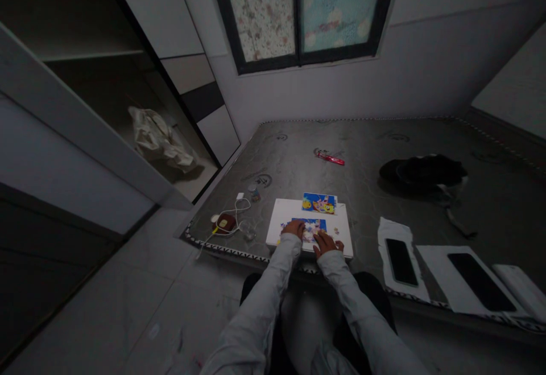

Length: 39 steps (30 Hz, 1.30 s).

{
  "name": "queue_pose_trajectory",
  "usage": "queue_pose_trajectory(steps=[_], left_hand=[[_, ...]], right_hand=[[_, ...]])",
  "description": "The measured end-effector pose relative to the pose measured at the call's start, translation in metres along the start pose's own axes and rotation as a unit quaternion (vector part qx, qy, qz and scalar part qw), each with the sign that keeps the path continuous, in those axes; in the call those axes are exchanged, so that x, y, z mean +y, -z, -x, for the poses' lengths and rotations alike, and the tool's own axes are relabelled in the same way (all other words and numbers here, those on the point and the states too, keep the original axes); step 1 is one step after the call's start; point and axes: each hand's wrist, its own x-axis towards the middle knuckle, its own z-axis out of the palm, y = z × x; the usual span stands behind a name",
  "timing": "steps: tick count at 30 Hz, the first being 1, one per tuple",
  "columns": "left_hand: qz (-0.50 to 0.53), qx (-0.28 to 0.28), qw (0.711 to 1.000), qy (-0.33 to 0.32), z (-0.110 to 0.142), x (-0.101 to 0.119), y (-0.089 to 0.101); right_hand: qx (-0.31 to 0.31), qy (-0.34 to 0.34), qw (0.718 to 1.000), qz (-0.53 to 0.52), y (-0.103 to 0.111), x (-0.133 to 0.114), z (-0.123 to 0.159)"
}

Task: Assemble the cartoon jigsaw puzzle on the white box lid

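A partly assembled jigsaw puzzle [314, 225] with a blue cartoon picture lies on a flat white box [278, 209] in front of me. My left hand [294, 228] rests over the puzzle's left side, its fingers reaching towards the middle. At the lower right, my right hand [326, 242] touches the puzzle with its fingers apart. Small loose puzzle pieces [336, 231] are scattered on the box at both sides. Behind the puzzle lies a blue and yellow cartoon picture card [318, 203]. Any small piece under my fingertips is hidden.
Left of the box are a white cable [243, 200], a brown case [226, 223], a clear plastic item [247, 229] and a small jar [254, 193]. A red item [330, 159] lies farther back. Rightward are a black cap [422, 171] and phones [401, 262] on white sheets.
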Motion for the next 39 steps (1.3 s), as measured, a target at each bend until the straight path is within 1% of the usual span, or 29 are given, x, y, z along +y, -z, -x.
queue_pose_trajectory(steps=[2, 5, 8, 11, 16, 22, 27, 32, 35, 39], left_hand=[[0.000, 0.009, 1.000, 0.004, 0.011, -0.011, -0.002], [-0.025, -0.018, 1.000, 0.001, 0.030, -0.022, -0.005], [-0.056, -0.063, 0.996, -0.026, 0.044, -0.022, -0.008], [-0.074, -0.088, 0.993, -0.038, 0.052, -0.016, -0.010], [-0.065, -0.096, 0.993, -0.029, 0.050, -0.007, -0.011], [-0.070, -0.097, 0.993, -0.016, 0.042, -0.007, -0.012], [-0.085, -0.120, 0.989, -0.002, 0.038, -0.005, -0.017], [-0.103, -0.118, 0.988, 0.003, 0.037, -0.001, -0.021], [-0.113, -0.117, 0.987, 0.005, 0.038, 0.002, -0.019], [-0.118, -0.126, 0.985, 0.000, 0.038, 0.004, -0.015]], right_hand=[[-0.008, -0.004, 1.000, -0.002, 0.002, 0.000, -0.001], [-0.016, -0.002, 1.000, -0.002, 0.003, -0.001, -0.002], [-0.022, 0.002, 1.000, 0.005, 0.003, -0.001, -0.001], [-0.021, 0.000, 1.000, 0.013, 0.004, -0.001, -0.001], [-0.023, 0.003, 0.999, 0.027, 0.009, -0.001, -0.006], [-0.028, 0.007, 0.999, 0.026, 0.027, -0.004, -0.018], [-0.026, -0.003, 1.000, 0.017, 0.039, -0.005, -0.034], [-0.036, 0.005, 0.999, 0.012, 0.043, -0.010, -0.058], [-0.049, 0.017, 0.999, 0.006, 0.043, -0.016, -0.070], [-0.061, 0.017, 0.998, -0.010, 0.045, -0.018, -0.079]])
